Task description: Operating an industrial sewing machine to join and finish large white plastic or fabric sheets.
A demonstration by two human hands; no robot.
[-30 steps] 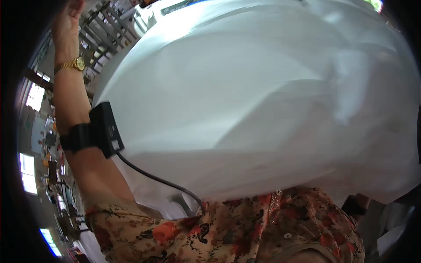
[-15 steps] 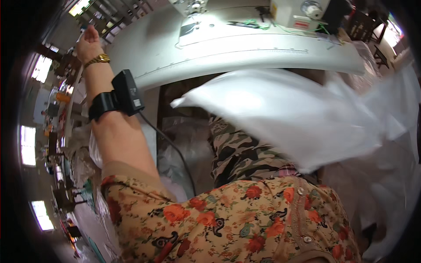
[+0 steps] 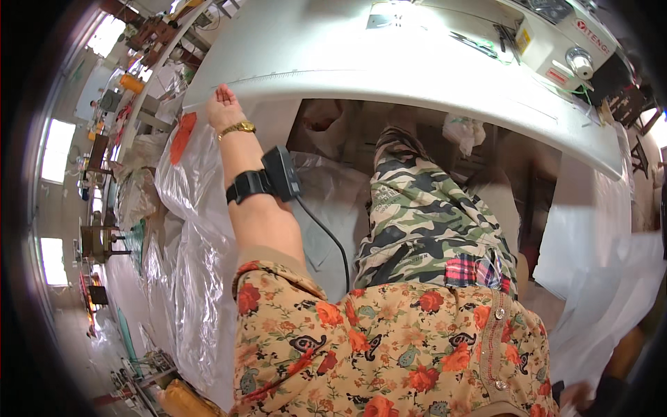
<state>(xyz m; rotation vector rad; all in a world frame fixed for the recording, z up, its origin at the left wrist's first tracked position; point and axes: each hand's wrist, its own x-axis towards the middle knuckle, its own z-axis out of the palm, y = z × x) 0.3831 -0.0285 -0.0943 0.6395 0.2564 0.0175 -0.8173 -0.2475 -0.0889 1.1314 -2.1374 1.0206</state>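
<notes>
My left hand (image 3: pixel 224 108) rests at the front edge of the white sewing table (image 3: pixel 292 94), palm up. Its fingers are loosely bent and a little apart, with nothing in them; a gold watch circles the wrist. Down at the lower right, my right hand (image 3: pixel 575 395) is small, blurred and partly cut off by shadow, so its fingers cannot be made out. Beside that arm hangs a thin white sheet (image 3: pixel 590 243), falling from near the table's right end. Whether the right hand touches the sheet is not visible.
A sewing machine (image 3: pixel 566 48) stands on the table's far right, with dark scissors-like snips (image 3: pixel 474 45) nearby. Clear plastic bags (image 3: pixel 198 278) and an orange-red piece (image 3: pixel 183 137) lie left of my arm. A white bundle (image 3: pixel 463 133) is under the table.
The white sheet has swung from across my lap to the right side, uncovering the camouflage cloth on my legs. My left hand has come nearer, and the view has shifted.
</notes>
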